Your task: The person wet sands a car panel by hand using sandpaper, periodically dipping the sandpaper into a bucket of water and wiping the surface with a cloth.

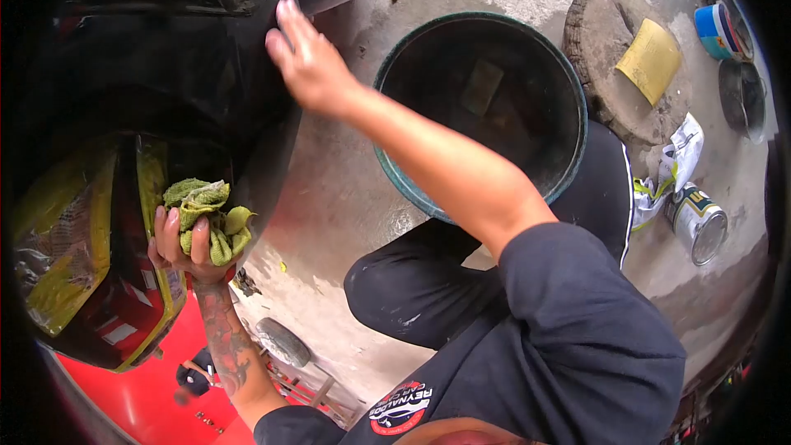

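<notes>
My left hand [185,239], on a tattooed forearm, is closed around a bunched green rag [206,218]. It presses the rag against the black, yellow and red bodywork of a motorcycle [91,264] at the left. My right hand [305,58] reaches across with fingers together and rests flat on a black curved panel [181,74] at the upper left, holding nothing. I am crouched, with my knee in black trousers [412,288] below my right arm.
A green-rimmed black basin [486,16] of dark water stands on the concrete floor just right of my right arm. Further right are a round disc [597,33] with a yellow sheet [651,58], a tin can [696,222], a blue tub [715,29] and a dark pan [741,95].
</notes>
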Available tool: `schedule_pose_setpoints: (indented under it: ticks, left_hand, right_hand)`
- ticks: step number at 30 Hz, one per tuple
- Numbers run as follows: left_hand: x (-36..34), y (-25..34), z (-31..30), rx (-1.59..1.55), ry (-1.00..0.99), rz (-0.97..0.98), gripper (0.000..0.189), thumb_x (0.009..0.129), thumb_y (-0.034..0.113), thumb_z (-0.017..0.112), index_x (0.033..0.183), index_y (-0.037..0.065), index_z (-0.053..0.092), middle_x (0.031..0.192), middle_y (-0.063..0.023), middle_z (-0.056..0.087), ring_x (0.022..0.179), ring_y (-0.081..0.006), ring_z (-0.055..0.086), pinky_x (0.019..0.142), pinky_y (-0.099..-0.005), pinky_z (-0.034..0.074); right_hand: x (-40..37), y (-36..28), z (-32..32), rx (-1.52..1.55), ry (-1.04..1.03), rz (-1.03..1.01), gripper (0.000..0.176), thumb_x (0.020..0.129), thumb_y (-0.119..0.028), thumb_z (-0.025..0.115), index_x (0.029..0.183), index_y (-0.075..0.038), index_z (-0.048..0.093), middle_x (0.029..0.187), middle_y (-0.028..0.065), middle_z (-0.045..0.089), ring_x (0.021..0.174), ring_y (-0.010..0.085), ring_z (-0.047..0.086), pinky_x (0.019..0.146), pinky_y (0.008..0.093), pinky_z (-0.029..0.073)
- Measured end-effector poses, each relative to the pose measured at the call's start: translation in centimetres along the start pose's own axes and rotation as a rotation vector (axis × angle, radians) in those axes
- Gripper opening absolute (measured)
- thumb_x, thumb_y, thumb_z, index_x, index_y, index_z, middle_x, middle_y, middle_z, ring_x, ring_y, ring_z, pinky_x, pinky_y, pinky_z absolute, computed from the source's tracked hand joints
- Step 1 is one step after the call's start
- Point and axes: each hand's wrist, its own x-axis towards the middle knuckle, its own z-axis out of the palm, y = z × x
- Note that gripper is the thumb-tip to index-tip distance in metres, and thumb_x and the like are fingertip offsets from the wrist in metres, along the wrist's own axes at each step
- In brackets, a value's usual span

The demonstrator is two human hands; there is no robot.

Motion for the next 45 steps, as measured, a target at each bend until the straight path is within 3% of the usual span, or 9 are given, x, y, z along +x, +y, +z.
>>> schedule_pose_setpoints:
  ticks: [4,8,12,20,25,29,34,38,45]
  left_hand:
    - [-0.3,-0.1,-0.2,-0.012,-0.020,0.002,0.059,0.093,0.056,0.067,0.133,0.017,0.048,0.137,-0.0135,0.052,0.126,-0.0380,0.058,0.105,-0.0490,0.035]
    - [-0.2,0.0,-0.1,-0.016,-0.012,-0.002,0.059,0.093,0.057,0.066,0.133,0.018,0.048,0.137,-0.0130,0.052,0.127,-0.0382,0.058,0.106,-0.0491,0.034]
    - [-0.2,0.0,-0.2,-0.006,-0.024,-0.005,0.059,0.093,0.056,0.066,0.133,0.018,0.047,0.137,-0.0128,0.051,0.127,-0.0381,0.058,0.106,-0.0491,0.034]
    - [-0.1,0.0,0.0,-0.011,-0.011,-0.014,0.059,0.091,0.057,0.068,0.131,0.019,0.047,0.136,-0.0120,0.050,0.126,-0.0374,0.059,0.108,-0.0487,0.032]
    - [-0.1,0.0,-0.2,-0.015,-0.025,-0.009,0.059,0.091,0.058,0.069,0.131,0.020,0.048,0.135,-0.0118,0.051,0.126,-0.0366,0.059,0.107,-0.0489,0.033]
    - [-0.2,0.1,0.0,-0.028,0.001,-0.021,0.053,0.093,0.057,0.068,0.128,0.021,0.049,0.135,-0.0107,0.051,0.123,-0.0353,0.061,0.108,-0.0481,0.032]
    - [0.4,0.4,-0.1,-0.024,0.012,-0.023,0.052,0.094,0.057,0.067,0.128,0.021,0.050,0.135,-0.0109,0.051,0.122,-0.0354,0.061,0.107,-0.0479,0.033]
    - [0.1,0.1,-0.1,-0.045,0.002,-0.018,0.054,0.092,0.058,0.067,0.128,0.021,0.050,0.135,-0.0113,0.051,0.123,-0.0349,0.061,0.108,-0.0481,0.033]
    - [0.1,0.3,0.0,-0.020,-0.003,-0.029,0.051,0.097,0.060,0.057,0.130,0.022,0.049,0.136,-0.0112,0.050,0.123,-0.0353,0.061,0.109,-0.0488,0.032]
  right_hand:
    - [-2.3,0.3,0.9,0.021,-0.025,-0.101,0.075,0.109,-0.049,0.040,0.165,-0.005,0.017,0.172,0.0198,0.012,0.159,0.0365,0.016,0.123,0.0624,0.020]
    - [4.0,1.4,-0.7,0.141,0.076,-0.119,0.073,0.109,-0.045,0.042,0.159,0.005,0.028,0.167,0.0265,0.024,0.157,0.0381,0.020,0.128,0.0390,0.019]
    - [-0.4,0.8,0.3,0.018,-0.008,-0.206,0.075,0.109,-0.046,0.042,0.161,0.003,0.021,0.169,0.0261,0.018,0.157,0.0397,0.019,0.127,0.0469,0.020]
    - [1.9,1.3,0.7,0.025,0.101,-0.183,0.073,0.109,-0.044,0.043,0.159,0.006,0.025,0.166,0.0291,0.023,0.156,0.0399,0.022,0.127,0.0457,0.021]
    - [-5.5,-1.4,0.6,-0.161,-0.090,-0.143,0.076,0.108,-0.046,0.045,0.164,-0.003,0.017,0.170,0.0245,0.015,0.156,0.0422,0.022,0.118,0.0650,0.029]
    - [1.5,0.0,1.1,-0.034,0.066,0.016,0.076,0.109,-0.046,0.041,0.160,0.005,0.018,0.168,0.0266,0.019,0.155,0.0418,0.023,0.119,0.0572,0.033]
    - [-3.4,-5.0,1.4,-0.080,-0.034,0.006,0.077,0.109,-0.046,0.040,0.162,0.004,0.014,0.170,0.0256,0.013,0.157,0.0421,0.018,0.117,0.0648,0.032]
    - [2.1,-2.4,1.8,0.044,0.092,0.078,0.078,0.108,-0.045,0.042,0.161,0.005,0.015,0.169,0.0270,0.015,0.157,0.0418,0.019,0.116,0.0679,0.031]
    - [-2.1,-5.3,1.8,-0.013,0.022,0.059,0.078,0.108,-0.047,0.041,0.161,0.004,0.015,0.170,0.0261,0.014,0.157,0.0416,0.018,0.118,0.0655,0.030]
